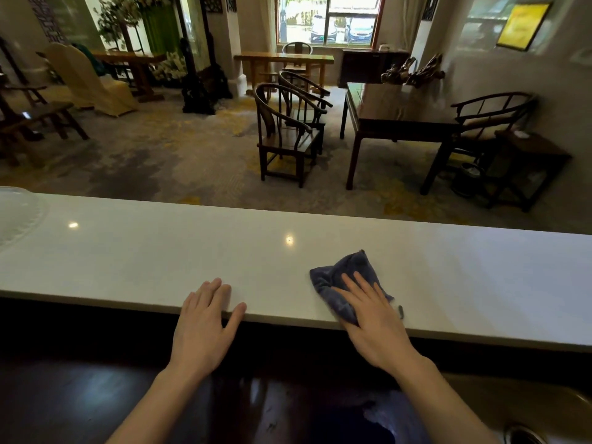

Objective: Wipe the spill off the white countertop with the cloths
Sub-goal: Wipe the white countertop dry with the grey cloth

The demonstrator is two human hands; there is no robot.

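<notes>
A long white countertop (160, 251) runs across the view. A crumpled blue-grey cloth (344, 270) lies on it near the front edge, right of centre. My right hand (373, 318) lies flat on the cloth's near part, fingers spread and pressing it down. My left hand (205, 318) rests flat on the counter's front edge to the left of the cloth, fingers apart, holding nothing. A small dark mark (400, 311) sits on the counter just right of my right hand. No liquid is plainly visible on the white surface.
A white rounded object (16, 219) sits at the counter's far left. Below the counter is a dark lower surface (96, 395), with a metal sink (525, 434) at the bottom right. Beyond the counter are wooden chairs (288, 136) and a dark table (394, 113).
</notes>
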